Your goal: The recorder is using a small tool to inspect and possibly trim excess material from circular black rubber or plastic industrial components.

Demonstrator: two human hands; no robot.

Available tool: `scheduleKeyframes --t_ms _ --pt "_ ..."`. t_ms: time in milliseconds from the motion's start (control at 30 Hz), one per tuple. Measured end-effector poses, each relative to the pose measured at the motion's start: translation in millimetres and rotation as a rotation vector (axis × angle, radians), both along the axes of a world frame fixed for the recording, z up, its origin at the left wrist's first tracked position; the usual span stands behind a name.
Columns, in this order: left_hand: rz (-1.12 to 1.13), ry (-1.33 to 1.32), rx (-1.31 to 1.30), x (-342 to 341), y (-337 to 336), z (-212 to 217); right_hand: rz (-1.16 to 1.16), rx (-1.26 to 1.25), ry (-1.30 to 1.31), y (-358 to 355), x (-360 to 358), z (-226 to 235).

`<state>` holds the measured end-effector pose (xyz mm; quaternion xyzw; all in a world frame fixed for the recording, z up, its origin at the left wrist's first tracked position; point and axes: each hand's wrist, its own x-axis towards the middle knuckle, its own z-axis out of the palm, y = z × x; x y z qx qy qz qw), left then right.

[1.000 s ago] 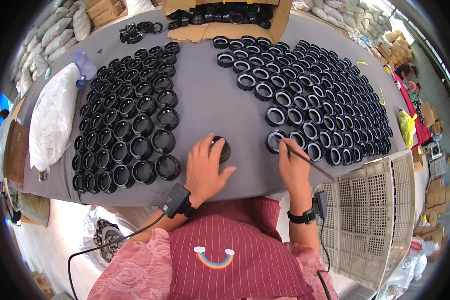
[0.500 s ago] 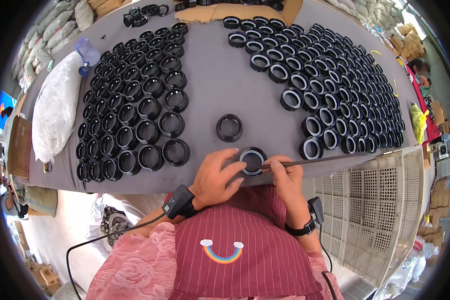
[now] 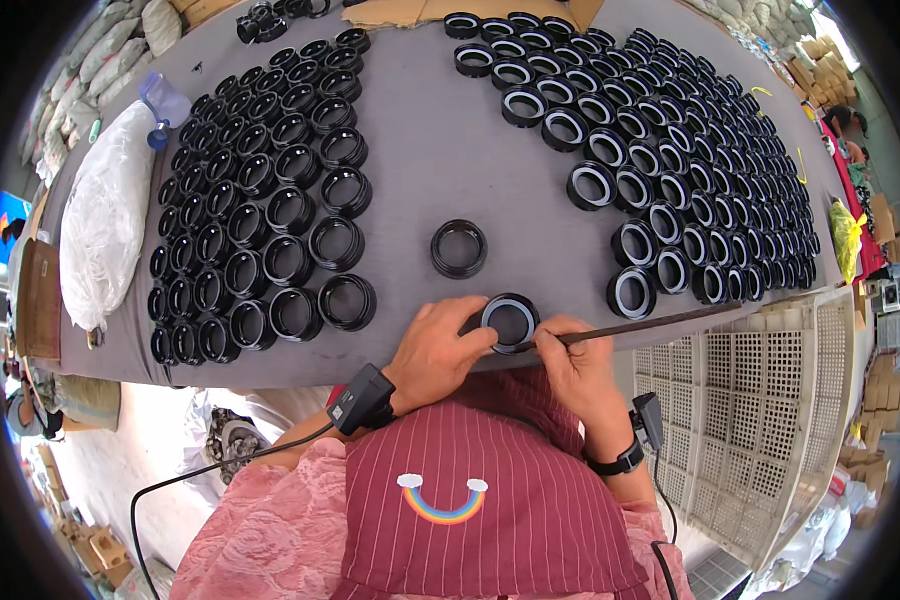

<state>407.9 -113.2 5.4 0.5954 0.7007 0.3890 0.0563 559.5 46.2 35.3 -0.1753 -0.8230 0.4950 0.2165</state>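
At the table's near edge lies a black ring with a light grey inner lining [image 3: 511,303]. My left hand [image 3: 437,345] closes on its left rim, thumb and fingers pinched there. From the other side, my right hand [image 3: 577,367] pinches one end of a thin dark strip-like stick [image 3: 660,322] close to the ring's lower right rim. The stick stretches away to the right; how its tip meets the ring is hidden by my fingers. A single black ring [image 3: 459,271], without a grey lining, sits just beyond, touched by neither hand.
Rows of plain black rings [image 3: 346,302] cover the table's left side; many grey-lined black rings [image 3: 632,293] fill the right. A white plastic bag [image 3: 110,215] lies at far left, cardboard [image 3: 410,12] at the back. Plastic crates [image 3: 740,400] stand at the right below the table edge.
My left fingers, spread beside the ring before, have closed onto its left rim. My right hand has shifted slightly right and down, still pinching the stick. The whole view has shifted a little.
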Motion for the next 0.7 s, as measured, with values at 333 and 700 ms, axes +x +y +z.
scheduleKeyframes --t_ms 333,700 --pt "-0.014 -0.023 0.020 -4 0 -5 -0.021 0.331 0.156 -6 -28 -5" --pt "0.060 -0.313 -0.010 -3 -8 16 -0.340 -0.457 0.314 -12 14 -10"
